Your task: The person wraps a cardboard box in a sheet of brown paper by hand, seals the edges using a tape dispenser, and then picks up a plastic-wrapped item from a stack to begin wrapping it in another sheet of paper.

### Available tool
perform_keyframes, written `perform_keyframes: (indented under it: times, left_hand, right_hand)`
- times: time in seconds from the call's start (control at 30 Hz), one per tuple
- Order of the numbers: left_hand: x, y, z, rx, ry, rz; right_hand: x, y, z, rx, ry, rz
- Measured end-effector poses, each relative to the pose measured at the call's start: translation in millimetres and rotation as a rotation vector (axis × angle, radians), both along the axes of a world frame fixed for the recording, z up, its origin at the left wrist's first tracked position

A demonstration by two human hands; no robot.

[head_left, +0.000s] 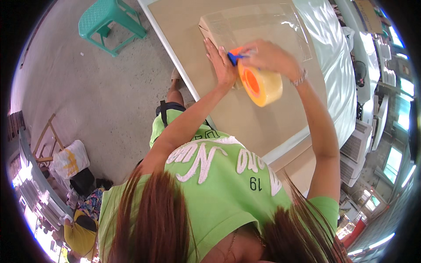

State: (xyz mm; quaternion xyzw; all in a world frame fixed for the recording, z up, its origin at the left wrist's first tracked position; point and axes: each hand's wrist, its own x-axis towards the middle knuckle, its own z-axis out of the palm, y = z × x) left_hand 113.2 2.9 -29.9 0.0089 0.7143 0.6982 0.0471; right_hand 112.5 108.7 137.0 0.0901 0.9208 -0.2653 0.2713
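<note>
My right hand [271,56], slightly blurred, grips a tape dispenser [236,56] with orange and blue parts. A thick roll of yellowish tape [269,87] with an orange core sits in it, low beside the hand. My left hand [221,65] lies with fingers stretched along the near left edge of a flat brown cardboard box [223,26], close to the dispenser's blue end. Clear, shiny film or tape [287,26] shows over the box's far right part. Under the right hand, the dispenser's contact with the box is hidden.
The box rests on a brown-topped table [280,118] with a pale edge. Crinkled white sheeting [329,65] covers its right side. A green plastic stool [112,22] stands on the concrete floor at far left. A wooden chair frame [46,140] and a white sack [70,158] are further back left.
</note>
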Motion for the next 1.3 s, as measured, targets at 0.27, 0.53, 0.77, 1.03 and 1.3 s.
perform_keyframes:
  times: [0.27, 0.53, 0.77, 1.03, 1.3]
  left_hand:
    - [8, 4, 5, 0.067, -0.014, 0.005]
    - [10, 6, 7, 0.041, -0.017, 0.041]
    - [10, 8, 7, 0.033, 0.012, 0.065]
    - [11, 11, 7, 0.052, -0.005, 0.036]
    - [13, 7, 14, 0.015, -0.035, 0.016]
  right_hand:
    - [8, -8, 11, 0.076, -0.035, -0.077]
    - [66, -9, 13, -0.006, 0.089, -0.106]
    - [156, -28, 0, 0.124, 0.238, -0.2]
    - [183, -30, -19, 0.121, 0.406, -0.247]
    - [202, -31, -17, 0.153, 0.387, -0.215]
